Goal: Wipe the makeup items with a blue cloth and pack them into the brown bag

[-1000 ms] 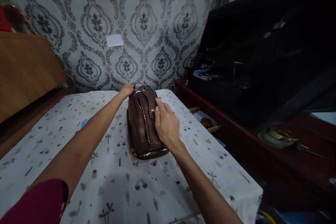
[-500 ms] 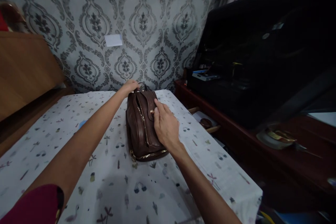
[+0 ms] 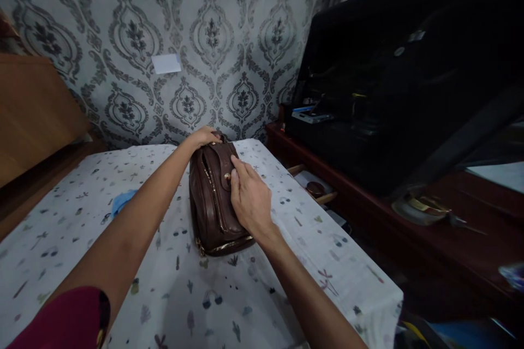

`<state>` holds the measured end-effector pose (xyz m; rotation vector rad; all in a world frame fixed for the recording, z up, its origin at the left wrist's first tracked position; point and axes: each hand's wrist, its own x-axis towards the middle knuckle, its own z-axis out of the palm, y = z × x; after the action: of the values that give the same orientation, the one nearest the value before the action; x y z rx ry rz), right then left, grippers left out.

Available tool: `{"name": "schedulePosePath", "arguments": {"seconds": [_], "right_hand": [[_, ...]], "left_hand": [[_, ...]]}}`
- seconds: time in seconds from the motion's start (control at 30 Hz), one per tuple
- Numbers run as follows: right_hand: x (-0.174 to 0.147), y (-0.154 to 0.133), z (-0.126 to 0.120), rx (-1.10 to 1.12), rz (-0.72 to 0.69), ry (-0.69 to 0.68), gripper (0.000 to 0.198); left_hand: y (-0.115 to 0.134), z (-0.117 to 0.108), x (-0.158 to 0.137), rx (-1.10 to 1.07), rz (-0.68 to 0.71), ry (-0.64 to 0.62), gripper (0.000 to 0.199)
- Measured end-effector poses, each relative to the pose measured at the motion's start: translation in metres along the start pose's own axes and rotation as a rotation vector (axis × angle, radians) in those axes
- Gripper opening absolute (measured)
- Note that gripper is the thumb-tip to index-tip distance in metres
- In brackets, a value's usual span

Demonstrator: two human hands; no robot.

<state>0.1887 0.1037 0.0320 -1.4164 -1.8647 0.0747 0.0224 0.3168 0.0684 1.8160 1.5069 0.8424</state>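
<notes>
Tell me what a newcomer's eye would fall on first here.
Probably the brown bag lying mid-view on the printed white sheet, with the left hand at its far end and the right hand on its right side. Next, the large dark panel at right and the ornate grey wallpaper behind.

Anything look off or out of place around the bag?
Two things, mildly odd: right of the brown bag, a drawer stands open, showing a brown object inside; left of the bag, a blue item lies, seemingly stray, on the printed cloth. No visible spill.
</notes>
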Motion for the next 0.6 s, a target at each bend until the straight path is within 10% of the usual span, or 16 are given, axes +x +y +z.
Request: {"name": "schedulePosePath", "arguments": {"seconds": [0.6], "right_hand": [[0.003, -0.007, -0.006, 0.004, 0.039, -0.066, 0.044]], "left_hand": [[-0.012, 0.001, -0.014, -0.182, 0.172, 0.239, 0.019]]}}
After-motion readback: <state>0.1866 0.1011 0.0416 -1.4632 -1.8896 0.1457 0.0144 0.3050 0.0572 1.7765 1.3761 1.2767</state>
